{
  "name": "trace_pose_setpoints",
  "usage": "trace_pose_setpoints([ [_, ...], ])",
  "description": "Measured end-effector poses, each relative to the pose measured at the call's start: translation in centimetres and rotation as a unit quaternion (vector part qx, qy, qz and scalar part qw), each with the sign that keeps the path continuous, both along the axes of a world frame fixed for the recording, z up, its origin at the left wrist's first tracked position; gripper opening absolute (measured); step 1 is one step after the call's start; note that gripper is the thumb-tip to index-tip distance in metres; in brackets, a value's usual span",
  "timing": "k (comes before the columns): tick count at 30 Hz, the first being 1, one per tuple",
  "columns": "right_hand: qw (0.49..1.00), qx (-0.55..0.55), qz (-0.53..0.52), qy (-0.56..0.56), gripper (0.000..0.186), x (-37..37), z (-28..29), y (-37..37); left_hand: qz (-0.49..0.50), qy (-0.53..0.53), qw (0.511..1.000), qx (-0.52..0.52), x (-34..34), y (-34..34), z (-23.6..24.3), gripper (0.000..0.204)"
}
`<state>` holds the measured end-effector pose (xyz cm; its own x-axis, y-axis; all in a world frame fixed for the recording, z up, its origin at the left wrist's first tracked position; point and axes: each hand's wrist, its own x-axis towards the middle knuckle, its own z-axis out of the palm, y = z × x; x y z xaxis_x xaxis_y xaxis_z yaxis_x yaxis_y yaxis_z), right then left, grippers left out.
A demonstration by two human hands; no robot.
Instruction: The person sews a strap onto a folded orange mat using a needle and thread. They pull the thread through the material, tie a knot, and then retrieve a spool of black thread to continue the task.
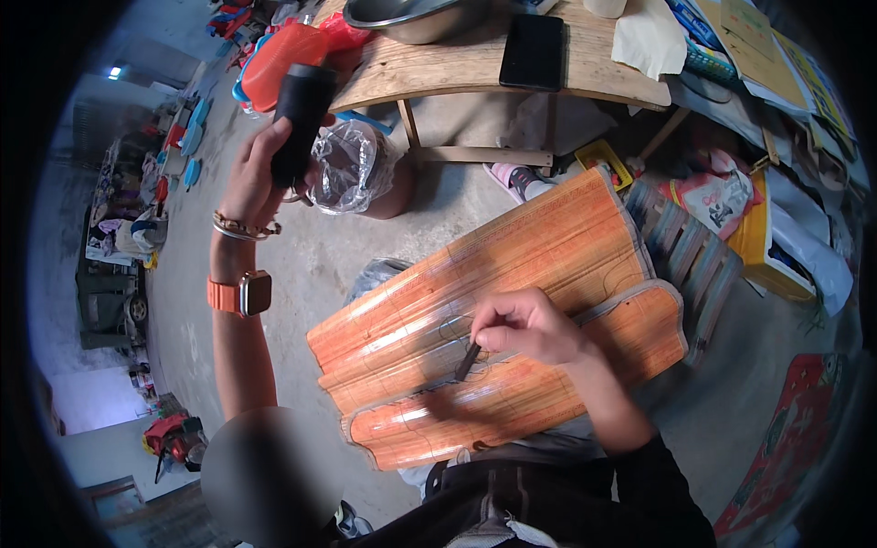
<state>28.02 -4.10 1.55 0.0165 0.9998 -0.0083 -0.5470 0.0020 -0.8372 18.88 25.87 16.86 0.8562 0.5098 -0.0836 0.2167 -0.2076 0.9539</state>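
Observation:
My left hand point(260, 169) is raised at the upper left and grips a black cylindrical object point(300, 119), held upright. A watch with an orange strap and some bracelets sit on that wrist. My right hand point(525, 327) pinches a small dark tool point(468, 361), its tip touching an orange bamboo mat point(512, 292) that lies across my lap. The mat has grey edging and thin lines drawn on its surface near the tool.
A wooden table point(438, 68) stands ahead with a metal bowl point(411, 16), a black phone point(532, 50) and a cloth point(650, 41). Beside its leg stands a bin lined with a clear plastic bag point(352, 169). Bags and boxes crowd the right side. The floor is concrete.

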Motion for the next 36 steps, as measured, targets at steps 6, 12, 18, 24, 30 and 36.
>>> trace_pose_setpoints([
  [6,0.964,-0.037,0.04,-0.261,0.005,1.1,1.8,-1.8,0.017,0.052,0.958,0.282,5.2,2.3,1.0,0.043],
  [12,0.985,-0.041,-0.061,-0.153,0.007,0.7,2.6,-2.1,-0.057,0.035,0.839,0.54,12.5,4.8,-2.2,0.043],
  [18,0.981,-0.097,-0.134,-0.099,0.009,3.3,2.9,-4.7,0.01,-0.049,0.817,0.574,14.9,3.8,-4.5,0.052],
  [24,0.893,-0.071,-0.408,-0.175,0.014,10.5,3.4,-1.5,0.091,-0.039,0.865,0.492,12.0,4.3,-5.7,0.06],
  [30,0.75,-0.138,-0.56,-0.324,0.017,22.0,3.5,3.6,0.126,-0.167,0.927,0.31,8.5,-1.0,-7.5,0.049],
  [36,0.551,-0.145,-0.521,-0.636,0.02,24.7,2.3,6.5,0.208,-0.164,0.957,0.115,-2.8,-4.9,-11.6,0.03],
])
